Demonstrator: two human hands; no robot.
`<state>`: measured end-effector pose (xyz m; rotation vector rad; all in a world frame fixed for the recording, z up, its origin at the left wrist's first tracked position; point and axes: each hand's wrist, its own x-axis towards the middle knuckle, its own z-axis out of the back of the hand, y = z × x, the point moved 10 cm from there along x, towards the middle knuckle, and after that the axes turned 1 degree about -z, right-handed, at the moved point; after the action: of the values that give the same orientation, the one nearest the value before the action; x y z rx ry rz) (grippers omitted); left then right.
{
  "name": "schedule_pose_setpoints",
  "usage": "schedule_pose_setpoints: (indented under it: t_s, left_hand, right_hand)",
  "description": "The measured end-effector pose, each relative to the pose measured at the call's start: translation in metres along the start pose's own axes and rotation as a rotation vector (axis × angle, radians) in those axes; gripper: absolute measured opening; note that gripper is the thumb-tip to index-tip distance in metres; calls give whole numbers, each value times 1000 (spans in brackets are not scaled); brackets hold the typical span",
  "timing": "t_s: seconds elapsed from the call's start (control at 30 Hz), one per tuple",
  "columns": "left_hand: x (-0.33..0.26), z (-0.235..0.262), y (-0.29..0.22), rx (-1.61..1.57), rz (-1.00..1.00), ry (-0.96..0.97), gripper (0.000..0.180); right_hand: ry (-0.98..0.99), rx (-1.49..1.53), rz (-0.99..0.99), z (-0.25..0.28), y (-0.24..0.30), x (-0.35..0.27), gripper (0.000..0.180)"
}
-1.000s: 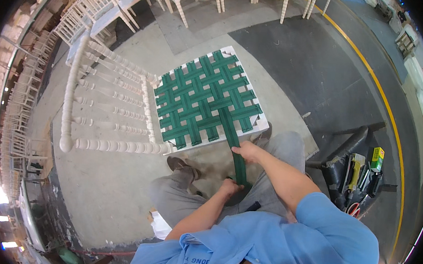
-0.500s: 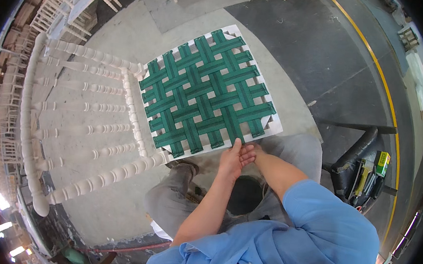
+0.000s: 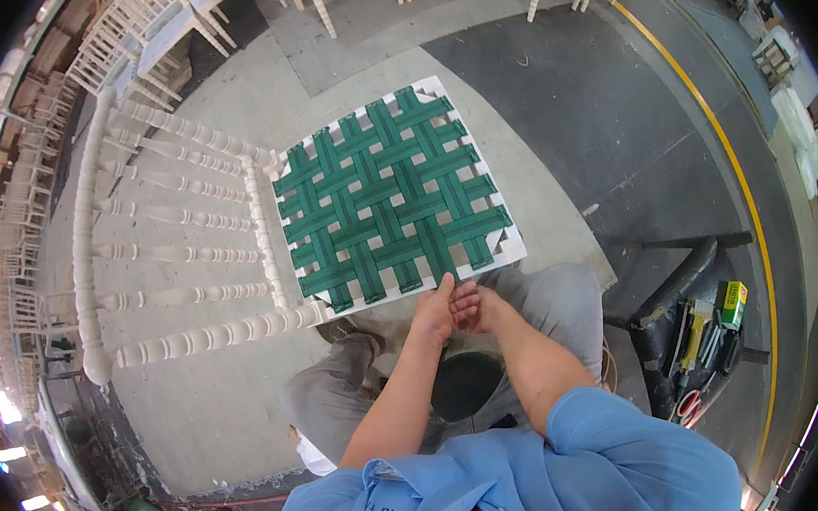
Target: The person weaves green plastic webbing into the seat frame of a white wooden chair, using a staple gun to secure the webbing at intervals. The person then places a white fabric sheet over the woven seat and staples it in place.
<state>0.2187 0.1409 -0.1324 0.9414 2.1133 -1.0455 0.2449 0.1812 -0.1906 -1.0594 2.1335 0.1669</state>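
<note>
A cream-white chair with turned spindles lies tipped before me, its spindled back (image 3: 93,240) to the left. Woven green webbing straps (image 3: 388,217) cross its square white seat frame (image 3: 513,252). At the seat's near edge, my left hand (image 3: 433,313) is closed with its thumb against the lower end of a green strap. Close beside it, my right hand (image 3: 483,309) has its fingers curled in. What the right fingers hold, if anything, is hidden. Both hands meet just below the frame, above my knees.
To my right, a black stand (image 3: 658,323) carries a green-and-yellow box (image 3: 734,305), several hand tools and red-handled scissors (image 3: 689,406). More unfinished white chairs (image 3: 183,17) stand at the far left. A yellow line (image 3: 727,127) runs along the floor at right.
The chair's back has shifted a little right, its lower end rising in the picture. My hands have moved slightly left and stay by the seat's near edge. The head view has shifted too.
</note>
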Motion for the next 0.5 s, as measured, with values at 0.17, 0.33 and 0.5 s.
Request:
schedule_pose_setpoints:
  t_s: [0.17,0.33,0.5]
  left_hand:
    - [-2,-20,-1,10,26,85,40]
    - [-4,-13,-4,30,7,80,35]
    - [2,3,18,-122,137,226,27]
  right_hand:
    - [394,253,-57,-47,2,0,30]
    - [73,141,183,-33,27,36,30]
    - [-116,85,317,-22,76,51,29]
